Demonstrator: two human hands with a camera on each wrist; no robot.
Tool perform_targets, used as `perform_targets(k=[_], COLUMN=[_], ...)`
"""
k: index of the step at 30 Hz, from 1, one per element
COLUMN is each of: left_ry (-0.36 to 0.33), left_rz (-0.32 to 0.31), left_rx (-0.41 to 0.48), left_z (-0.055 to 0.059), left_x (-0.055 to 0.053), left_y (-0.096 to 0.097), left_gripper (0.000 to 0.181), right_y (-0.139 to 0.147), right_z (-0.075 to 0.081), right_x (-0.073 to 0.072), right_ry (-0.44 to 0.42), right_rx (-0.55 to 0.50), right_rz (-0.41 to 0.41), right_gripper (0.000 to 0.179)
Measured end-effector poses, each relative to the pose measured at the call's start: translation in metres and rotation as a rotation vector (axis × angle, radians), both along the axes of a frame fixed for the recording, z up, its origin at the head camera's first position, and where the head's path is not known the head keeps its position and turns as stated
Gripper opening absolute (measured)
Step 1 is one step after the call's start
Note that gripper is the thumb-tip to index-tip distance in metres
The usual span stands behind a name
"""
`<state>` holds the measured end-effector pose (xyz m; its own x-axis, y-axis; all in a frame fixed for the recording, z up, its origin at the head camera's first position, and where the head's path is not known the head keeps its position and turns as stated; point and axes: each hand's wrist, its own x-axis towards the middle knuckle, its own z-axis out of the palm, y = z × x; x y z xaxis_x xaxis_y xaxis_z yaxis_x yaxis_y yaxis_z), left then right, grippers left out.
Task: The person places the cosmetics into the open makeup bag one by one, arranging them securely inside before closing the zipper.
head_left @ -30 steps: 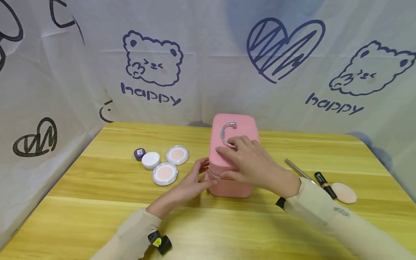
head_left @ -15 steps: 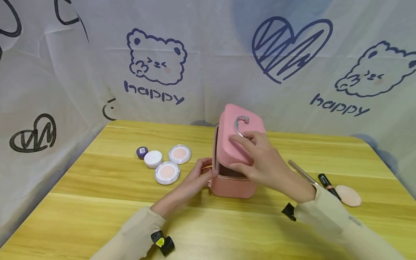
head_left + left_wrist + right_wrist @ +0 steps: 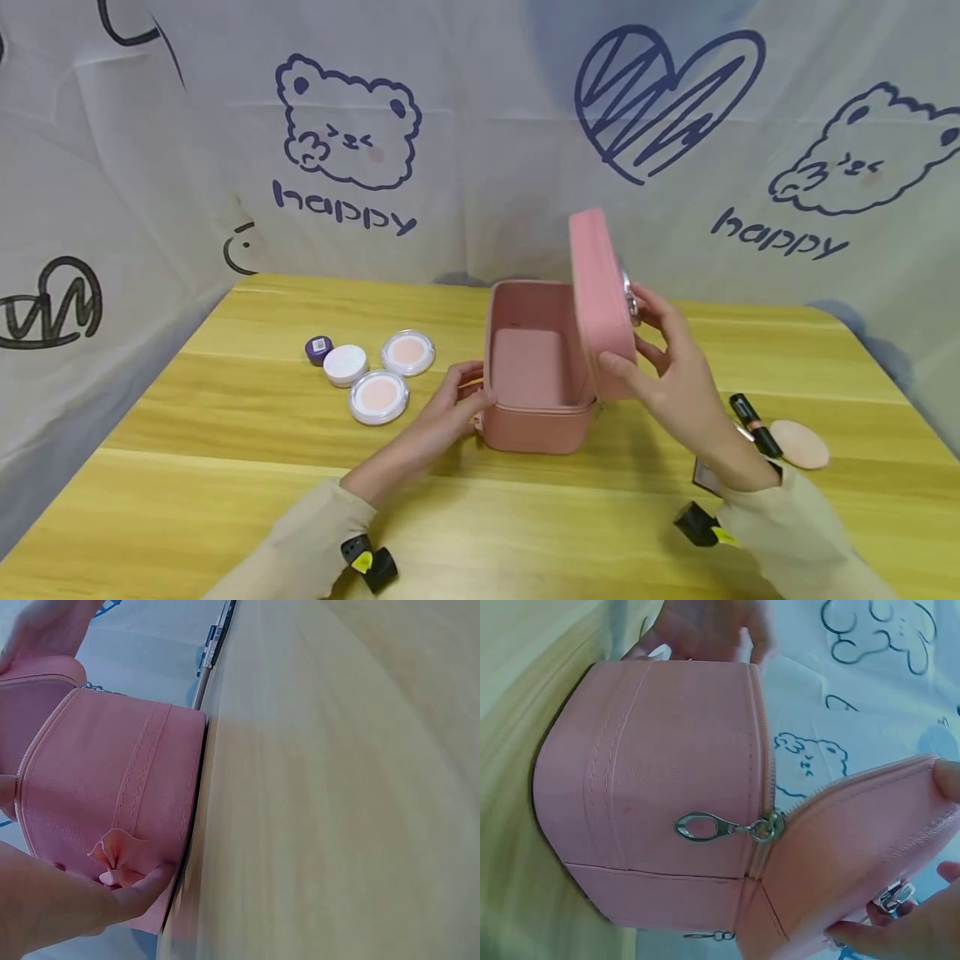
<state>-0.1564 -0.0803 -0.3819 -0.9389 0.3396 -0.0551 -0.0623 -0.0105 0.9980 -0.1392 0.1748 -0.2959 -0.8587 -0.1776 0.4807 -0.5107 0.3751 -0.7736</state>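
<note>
A pink makeup case [image 3: 536, 429] stands on the table with its zip undone, and its bare inside shows. Its lid [image 3: 600, 292] is tilted up almost upright along the right side. My right hand [image 3: 678, 387] grips that lid from the outside, thumb on the near edge and fingers by the metal handle [image 3: 628, 296]. On the left wall, my left hand [image 3: 442, 417] holds the case, with the thumb at the rim and a finger beside a small pink bow [image 3: 120, 859]. A silver zip pull [image 3: 703, 826] hangs in the right wrist view.
Left of the case lie two clear-rimmed compacts [image 3: 378, 397], a white round container [image 3: 346, 365] and a small purple jar [image 3: 318, 350]. To the right are a black tube [image 3: 753, 425], a pale oval puff [image 3: 800, 444] and a dark flat item [image 3: 703, 477] partly under my forearm.
The right hand has raised the lid from closed and swung it over to the right, uncovering the inside. My left hand has stayed at the case's left side.
</note>
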Motion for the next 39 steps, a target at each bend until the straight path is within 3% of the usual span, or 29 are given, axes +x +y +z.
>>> perform_targets(k=[9,13,27,35,39], left_ry=[-0.01,-0.015,-0.022,-0.024,-0.029], left_rz=[0.005,0.001,0.005,0.008,0.009], left_rx=[0.004,0.015,0.011,0.006,0.001], left_z=[-0.001,-0.001,0.002,0.003,0.002], left_x=[0.0,0.0,0.0,-0.001,0.0], left_y=[0.0,0.0,0.001,0.002,0.001], left_gripper=[0.054,0.054,0.055,0.055,0.055], right_y=[0.022,0.031,0.062,0.08,0.085], right_z=[-0.008,-0.01,-0.014,-0.014,-0.016], right_x=[0.004,0.003,-0.013,-0.02,-0.022], right_ry=[-0.094,-0.164,-0.423,-0.59,-0.628], right_rx=[-0.364,-0.486,-0.627,-0.714,-0.763], right_rz=[0.151,0.164,0.071,0.119,0.153], right_gripper=[0.063,0.054,0.032,0.034,0.032])
